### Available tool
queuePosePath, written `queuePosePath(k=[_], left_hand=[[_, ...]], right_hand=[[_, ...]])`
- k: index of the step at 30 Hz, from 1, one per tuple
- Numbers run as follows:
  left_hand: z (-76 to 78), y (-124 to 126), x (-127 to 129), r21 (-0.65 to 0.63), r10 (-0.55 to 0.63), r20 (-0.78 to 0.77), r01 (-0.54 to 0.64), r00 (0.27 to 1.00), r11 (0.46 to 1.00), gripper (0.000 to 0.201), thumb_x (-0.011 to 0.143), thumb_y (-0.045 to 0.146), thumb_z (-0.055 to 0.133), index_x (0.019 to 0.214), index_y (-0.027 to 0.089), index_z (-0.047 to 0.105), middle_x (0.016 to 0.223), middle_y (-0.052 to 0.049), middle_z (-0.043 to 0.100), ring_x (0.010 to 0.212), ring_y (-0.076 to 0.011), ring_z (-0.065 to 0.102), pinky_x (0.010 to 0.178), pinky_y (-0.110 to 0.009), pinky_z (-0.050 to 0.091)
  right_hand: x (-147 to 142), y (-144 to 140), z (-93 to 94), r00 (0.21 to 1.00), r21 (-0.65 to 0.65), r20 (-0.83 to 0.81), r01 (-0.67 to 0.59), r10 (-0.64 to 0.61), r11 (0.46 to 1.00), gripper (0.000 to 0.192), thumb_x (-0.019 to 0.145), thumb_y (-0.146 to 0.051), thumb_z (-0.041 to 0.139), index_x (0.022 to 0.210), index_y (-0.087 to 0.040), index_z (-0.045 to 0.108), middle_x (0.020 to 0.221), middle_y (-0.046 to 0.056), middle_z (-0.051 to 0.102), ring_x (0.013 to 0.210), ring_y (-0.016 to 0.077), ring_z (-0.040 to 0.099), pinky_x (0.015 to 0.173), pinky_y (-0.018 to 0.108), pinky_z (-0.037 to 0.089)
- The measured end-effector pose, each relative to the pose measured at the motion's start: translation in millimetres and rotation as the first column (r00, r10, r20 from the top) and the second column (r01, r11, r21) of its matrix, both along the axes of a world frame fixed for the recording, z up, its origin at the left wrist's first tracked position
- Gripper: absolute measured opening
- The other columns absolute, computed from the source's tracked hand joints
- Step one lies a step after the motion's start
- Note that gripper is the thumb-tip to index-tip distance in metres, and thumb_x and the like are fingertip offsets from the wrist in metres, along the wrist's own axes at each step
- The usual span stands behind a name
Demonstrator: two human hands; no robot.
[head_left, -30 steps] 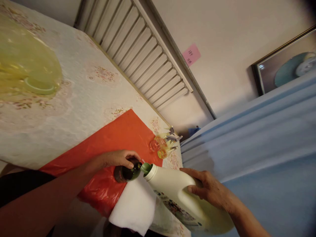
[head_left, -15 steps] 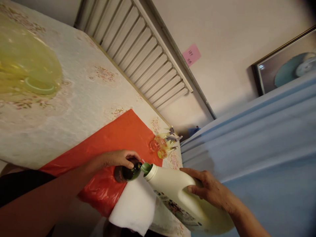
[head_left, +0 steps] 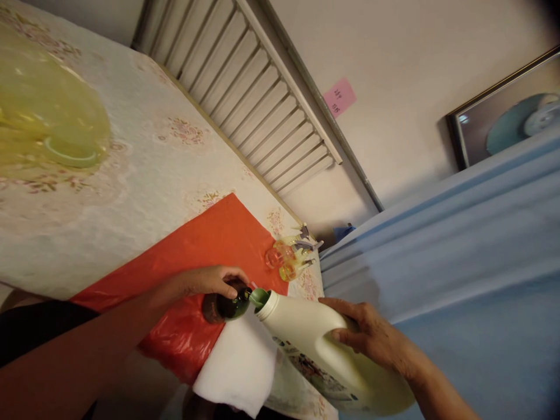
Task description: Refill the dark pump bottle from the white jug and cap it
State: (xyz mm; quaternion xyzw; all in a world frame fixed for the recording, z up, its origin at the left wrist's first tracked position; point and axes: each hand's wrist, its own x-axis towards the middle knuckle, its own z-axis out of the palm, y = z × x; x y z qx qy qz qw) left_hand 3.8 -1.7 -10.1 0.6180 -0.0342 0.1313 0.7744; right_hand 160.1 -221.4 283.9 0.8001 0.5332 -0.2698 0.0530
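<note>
Right hand (head_left: 371, 338) clamped on the tipped white jug (head_left: 324, 350), its long axis aimed left, spout touching the small dark bottle (head_left: 223, 306) clasped by the left hand (head_left: 212, 281).

My left grip (head_left: 214, 281) covers the top of the small dark bottle (head_left: 223, 307), so its mouth is hidden from me. My right grip (head_left: 371, 335) hides the handle of the white jug (head_left: 315, 344), whose base the bottom edge cuts off. The jug's label is too blurred to read. The pink note (head_left: 339, 97) bears writing too small to make out. The yellow plastic thing (head_left: 44, 116) runs off the left edge.
</note>
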Motion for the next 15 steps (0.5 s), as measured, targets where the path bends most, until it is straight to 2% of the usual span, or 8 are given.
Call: queuePosePath(k=[11, 15], left_hand=[[13.8, -2, -7, 0.017, -0.011, -0.041, 0.011, 0.999, 1.0, 0.044, 0.068, 0.022, 0.068, 0.112, 0.022, 0.062, 0.113, -0.004, 0.068, 0.106, -0.0253, 0.061, 0.089, -0.036, 0.05], [14.3, -2, -8, 0.024, -0.012, -0.062, 0.014, 0.998, 1.0, 0.045, 0.068, 0.022, 0.068, 0.113, 0.022, 0.062, 0.115, -0.005, 0.067, 0.105, -0.0261, 0.062, 0.088, -0.037, 0.05]], right_hand=[[-3, 2, 2.1, 1.0, 0.003, -0.006, -0.016, 0.016, 1.0, 0.048, 0.086, -0.034, 0.061, 0.133, -0.023, 0.057, 0.104, 0.003, 0.073, 0.088, 0.0213, 0.067, 0.075, 0.028, 0.052], [-4, 2, 2.5, 1.0, -0.004, 0.017, -0.014, 0.014, 1.0, 0.051, 0.085, -0.036, 0.061, 0.134, -0.022, 0.056, 0.104, 0.004, 0.073, 0.087, 0.0217, 0.067, 0.074, 0.028, 0.052]])
